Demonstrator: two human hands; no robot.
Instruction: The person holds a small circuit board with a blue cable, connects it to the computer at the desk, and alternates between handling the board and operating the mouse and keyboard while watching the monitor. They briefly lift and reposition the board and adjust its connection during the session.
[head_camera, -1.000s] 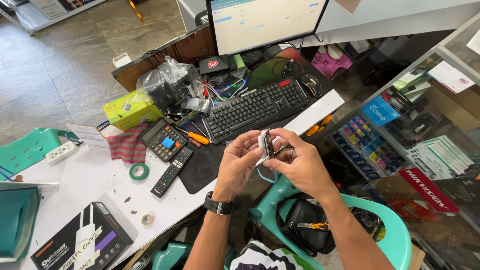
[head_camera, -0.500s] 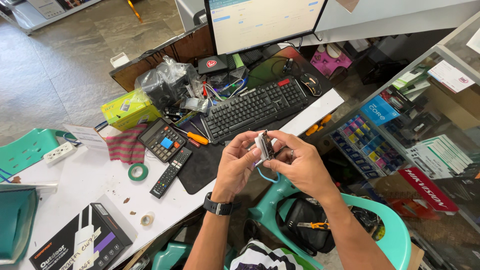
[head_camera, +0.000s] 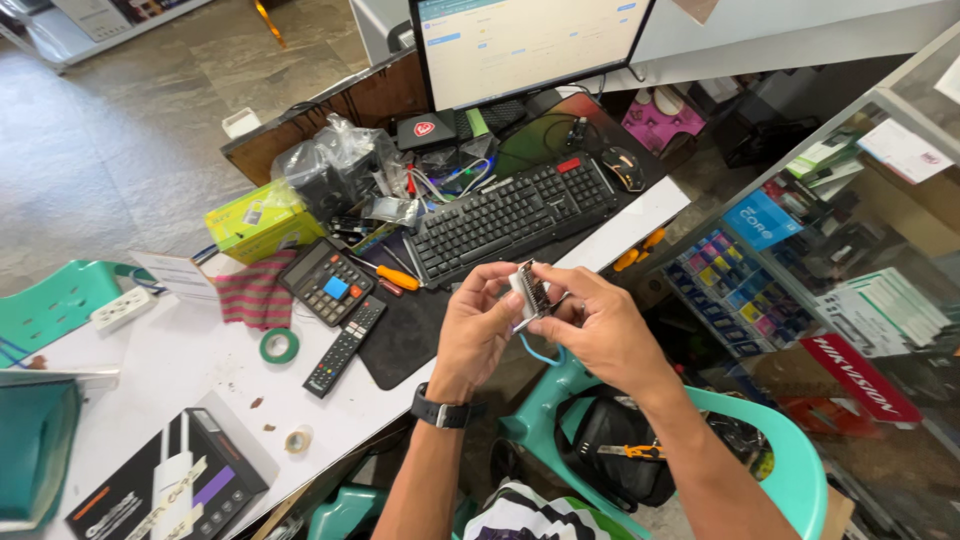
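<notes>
Bright, even daylight all over, nothing dim. The monitor (head_camera: 530, 45) is close to blown out, its content washed pale. The glass counter (head_camera: 850, 250) on the right throws reflections that muddy what's behind it. Shadows are soft and short under the keyboard (head_camera: 510, 215). Edges bend a bit, wide lens probably. The small part between the hands (head_camera: 530, 325) looks slightly soft.

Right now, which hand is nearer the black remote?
Left. The left hand is beside the desk edge, a short way right of the black remote. The right hand is farther right, beyond the small white device both hands hold.
</notes>
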